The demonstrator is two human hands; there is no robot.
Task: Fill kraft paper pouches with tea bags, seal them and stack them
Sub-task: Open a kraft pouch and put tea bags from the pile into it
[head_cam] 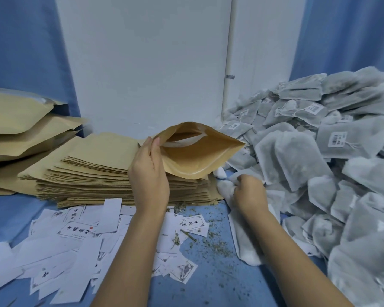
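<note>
1. Two bare hands work over a table covered in blue cloth (208, 282).
2. The left hand (149, 173) grips the left edge of an open kraft pouch (193, 158), thumb on the near side and fingers behind it.
3. That pouch is held tilted above the middle of the table, with its mouth gaping wide toward the camera and its pale lining showing. Whether its lower edge touches the stack beneath, I cannot tell.
4. The right hand (249, 193) has its fingers curled round a white tea bag (225, 189) at the near left edge of the heap, just right of the pouch.
5. Many grey tea bags (319, 151), some with barcode tags, are heaped along the table's right side up to the back corner.
6. A stack of flat empty pouches (93, 173) lies under and left of the held pouch.
7. Several filled pouches (20, 120) are piled at the left edge, just beside that stack.
8. White printed labels (75, 231) are scattered over the near left part of the cloth.
9. Loose tea crumbs (208, 242) lie between the forearms.
</note>
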